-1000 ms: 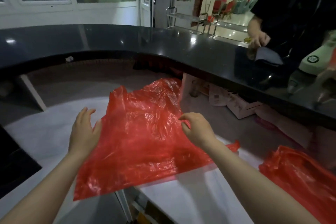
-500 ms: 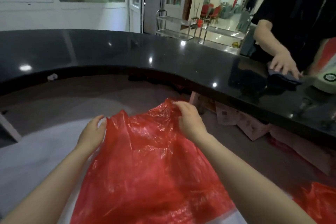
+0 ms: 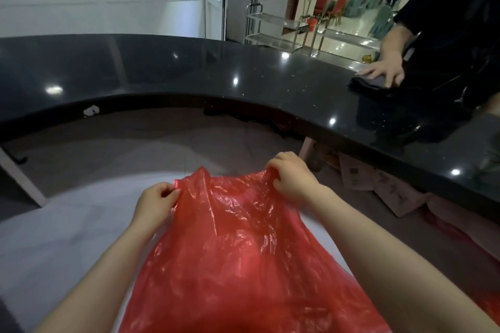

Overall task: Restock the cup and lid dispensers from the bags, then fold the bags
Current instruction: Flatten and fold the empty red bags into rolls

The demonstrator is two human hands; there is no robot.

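Folding stage, judging by the emptied red bag (image 3: 243, 246) spread on the white surface (image 3: 67, 238). Left hand (image 3: 154, 204) and right hand (image 3: 293, 174) each pinching its far edge. Dispensers not visible; folds apparently remaining.

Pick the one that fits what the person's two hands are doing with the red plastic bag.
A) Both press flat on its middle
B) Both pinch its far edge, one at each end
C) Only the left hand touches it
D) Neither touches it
B: the left hand and right hand each grip a bunched far corner of the red bag, which is spread over the white surface.
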